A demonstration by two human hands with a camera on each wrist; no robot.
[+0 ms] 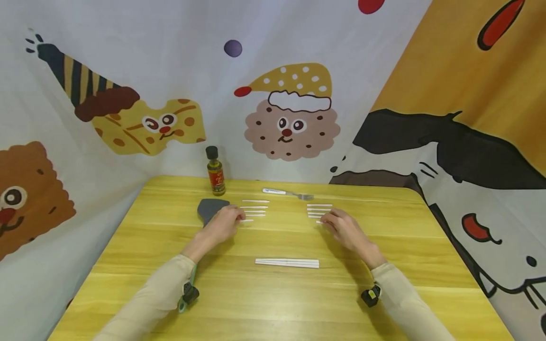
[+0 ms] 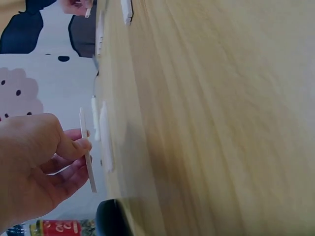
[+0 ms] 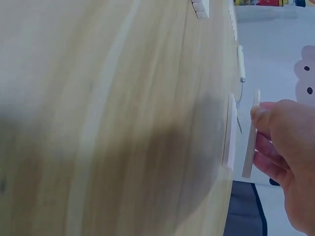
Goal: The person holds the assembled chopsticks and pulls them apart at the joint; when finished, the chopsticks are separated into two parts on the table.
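My left hand (image 1: 222,223) pinches a short white stick (image 2: 91,172) between thumb and fingers, held up off the table. Likewise, a similar white stick (image 3: 249,155) is pinched in my right hand (image 1: 344,228), raised above the tabletop. Beside the left hand lies a column of several white sticks (image 1: 256,201), parallel and spaced apart. A matching column of white sticks (image 1: 319,205) lies by the right hand. Nearer to me, between the forearms, longer white sticks (image 1: 287,263) lie side by side in a close bundle.
A bottle with a red label (image 1: 216,177) and black cap stands at the back left. A fork (image 1: 275,191) with a white handle lies behind the sticks. The grey-headed spatula (image 1: 210,206) is partly hidden by the left arm. A printed curtain (image 1: 170,57) hangs behind the wooden table (image 1: 273,303).
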